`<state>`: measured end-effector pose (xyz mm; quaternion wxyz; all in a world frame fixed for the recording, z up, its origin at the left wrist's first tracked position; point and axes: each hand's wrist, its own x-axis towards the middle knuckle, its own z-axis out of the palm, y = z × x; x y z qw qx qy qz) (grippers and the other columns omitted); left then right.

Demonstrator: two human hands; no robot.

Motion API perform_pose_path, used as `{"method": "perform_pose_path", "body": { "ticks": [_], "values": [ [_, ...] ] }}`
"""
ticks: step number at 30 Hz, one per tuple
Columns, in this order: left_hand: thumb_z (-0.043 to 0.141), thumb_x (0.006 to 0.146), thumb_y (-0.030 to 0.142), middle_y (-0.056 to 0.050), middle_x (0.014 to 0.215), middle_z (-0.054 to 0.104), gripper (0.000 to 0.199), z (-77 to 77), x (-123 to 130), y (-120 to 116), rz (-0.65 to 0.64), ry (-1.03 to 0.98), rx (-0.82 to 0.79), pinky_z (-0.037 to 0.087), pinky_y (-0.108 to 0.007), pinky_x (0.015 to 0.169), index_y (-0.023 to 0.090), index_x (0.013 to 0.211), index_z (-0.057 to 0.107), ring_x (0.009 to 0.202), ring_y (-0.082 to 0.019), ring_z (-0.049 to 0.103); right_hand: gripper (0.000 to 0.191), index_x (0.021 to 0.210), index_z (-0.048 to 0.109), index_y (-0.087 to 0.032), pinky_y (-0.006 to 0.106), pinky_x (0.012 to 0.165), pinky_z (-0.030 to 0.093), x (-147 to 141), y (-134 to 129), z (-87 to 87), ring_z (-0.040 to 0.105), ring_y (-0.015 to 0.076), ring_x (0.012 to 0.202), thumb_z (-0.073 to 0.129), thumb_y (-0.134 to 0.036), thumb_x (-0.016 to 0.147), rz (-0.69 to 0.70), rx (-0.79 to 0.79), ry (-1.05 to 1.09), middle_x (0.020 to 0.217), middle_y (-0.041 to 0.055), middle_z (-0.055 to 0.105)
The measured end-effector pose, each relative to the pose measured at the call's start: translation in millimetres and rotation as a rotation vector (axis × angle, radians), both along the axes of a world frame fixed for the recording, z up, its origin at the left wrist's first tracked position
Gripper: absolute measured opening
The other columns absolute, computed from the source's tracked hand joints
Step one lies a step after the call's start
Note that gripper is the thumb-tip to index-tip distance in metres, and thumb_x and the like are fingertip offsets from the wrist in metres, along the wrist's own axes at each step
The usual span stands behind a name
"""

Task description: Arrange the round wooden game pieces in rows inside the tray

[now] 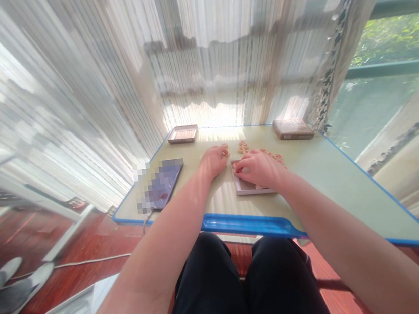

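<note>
Several small round wooden pieces [243, 147] lie in a loose group on the pale table, and more lie behind and beside my right hand. My left hand [214, 160] rests near the middle of the table, its fingers bent together at a small round piece [225, 150]. My right hand [257, 165] is over a shallow open box [254, 191], thumb and fingers pinched at the box's left inner side. A small reddish piece is at those fingertips. The palm hides part of the box's inside.
A shallow box lid [183, 135] lies at the back left, a closed box [293, 130] at the back right. A tablet [167, 182] with a cable is on the left. The table [352, 195] has a blue edge and front tray [248, 222]. Another person's feet show at far left.
</note>
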<state>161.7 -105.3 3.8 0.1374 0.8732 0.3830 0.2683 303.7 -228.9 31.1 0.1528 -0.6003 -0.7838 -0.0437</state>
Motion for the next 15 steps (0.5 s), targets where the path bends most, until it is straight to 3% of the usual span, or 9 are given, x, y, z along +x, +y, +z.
{"method": "perform_pose_path", "body": {
  "ticks": [6, 15],
  "values": [
    [0.054, 0.081, 0.019, -0.007, 0.106, 0.070, 0.019, 1.2, -0.9, 1.2, -0.017, -0.046, -0.022, 0.047, -0.030, 0.097, 0.018, 0.092, 0.070, 0.102, -0.020, 0.062, 0.020, 0.086, 0.077, -0.025, 0.029, 0.082, 0.042, -0.8, -2.9, 4.2, 0.055, 0.0209, 0.086, 0.059, -0.031, 0.083, -0.042, 0.013, 0.053, 0.087, 0.0019, 0.073],
    [0.058, 0.081, 0.025, -0.006, 0.097, 0.071, 0.013, -6.6, -0.7, 6.2, -0.066, -0.157, -0.007, 0.049, -0.033, 0.090, 0.018, 0.088, 0.066, 0.095, -0.021, 0.064, 0.022, 0.090, 0.077, -0.021, 0.032, 0.074, 0.041, 2.6, -3.2, 4.7, 0.057, 0.0248, 0.090, 0.057, -0.027, 0.082, -0.172, 0.094, 0.051, 0.088, 0.0055, 0.073]
  ]
}}
